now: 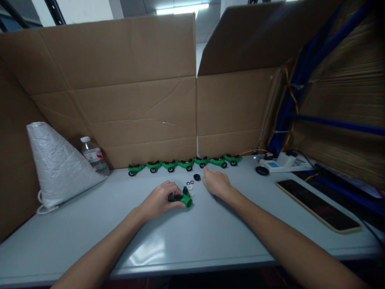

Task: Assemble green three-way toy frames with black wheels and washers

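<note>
My left hand point(160, 199) is closed around a green plastic pipe fitting point(187, 200) with black parts, its round open end facing toward me and to the right. To the right, my right hand point(217, 183) rests low over the table with its fingers curled. A thin dark tip point(214, 198) shows beneath that hand; what the fingers hold is hidden. Between the hands lie a black ring-shaped cap point(196, 177), small dark O-rings point(188, 183) and white washers point(190, 187). Behind them, several similar green fittings point(170, 165) with black parts stand in a row.
Cardboard walls point(135, 108) enclose the table point(99, 237). At left are a silvery padded bag point(60, 164) and a water bottle point(93, 154). On the right are a phone point(317, 204), a white power strip point(282, 162), a black round part point(262, 171) and a blue frame point(300, 80).
</note>
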Demonstrator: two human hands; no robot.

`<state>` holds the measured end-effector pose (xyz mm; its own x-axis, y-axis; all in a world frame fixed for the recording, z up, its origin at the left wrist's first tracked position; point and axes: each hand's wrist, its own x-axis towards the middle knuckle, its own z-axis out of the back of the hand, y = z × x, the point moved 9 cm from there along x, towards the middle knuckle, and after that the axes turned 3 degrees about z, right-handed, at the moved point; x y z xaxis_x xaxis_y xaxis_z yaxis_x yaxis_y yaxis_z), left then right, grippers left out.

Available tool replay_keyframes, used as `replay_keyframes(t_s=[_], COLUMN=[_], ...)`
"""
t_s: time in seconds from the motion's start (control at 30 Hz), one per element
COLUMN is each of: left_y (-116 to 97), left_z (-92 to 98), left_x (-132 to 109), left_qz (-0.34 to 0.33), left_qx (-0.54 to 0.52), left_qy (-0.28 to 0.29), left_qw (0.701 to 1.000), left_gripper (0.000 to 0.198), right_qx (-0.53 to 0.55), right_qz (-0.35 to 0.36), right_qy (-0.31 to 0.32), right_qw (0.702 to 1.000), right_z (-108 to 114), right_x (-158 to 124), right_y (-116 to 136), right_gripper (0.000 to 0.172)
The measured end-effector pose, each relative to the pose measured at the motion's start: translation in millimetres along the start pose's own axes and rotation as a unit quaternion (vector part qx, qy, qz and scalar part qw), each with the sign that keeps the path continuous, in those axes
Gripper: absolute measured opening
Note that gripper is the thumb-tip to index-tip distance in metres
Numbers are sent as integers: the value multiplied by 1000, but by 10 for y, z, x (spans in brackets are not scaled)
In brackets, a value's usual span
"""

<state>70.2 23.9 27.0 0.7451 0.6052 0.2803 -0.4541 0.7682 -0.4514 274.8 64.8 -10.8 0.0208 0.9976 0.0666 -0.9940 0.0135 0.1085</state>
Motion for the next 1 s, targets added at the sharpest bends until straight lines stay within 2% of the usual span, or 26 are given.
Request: replay_keyframes(t_s=[0.23, 0.4, 0.5, 0.63, 1.0], left_y=[157, 168, 149, 156, 345], left_z=[72, 112, 136, 170, 161], left_x=[15, 26, 22, 4, -3], left_qz=[6, -15, -26, -33, -5], left_qx=[27, 42, 49, 46, 37], left_qy=[7, 11, -1, -34, -66], left_qw=[1000, 999, 998, 998, 997], left_gripper=[36, 27, 25, 32, 39], right_qx=[-1, 1, 2, 3, 2], right_qz=[7, 9, 13, 16, 19], right_qy=[-3, 2, 7, 7, 3], right_qw=[1000, 1000, 1000, 1000, 1000], right_z=[0, -25, -43, -42, -34], right_x=[2, 16, 28, 23, 21], right_y=[3, 4, 5, 6, 5], right_gripper=[49, 49, 48, 46, 46])
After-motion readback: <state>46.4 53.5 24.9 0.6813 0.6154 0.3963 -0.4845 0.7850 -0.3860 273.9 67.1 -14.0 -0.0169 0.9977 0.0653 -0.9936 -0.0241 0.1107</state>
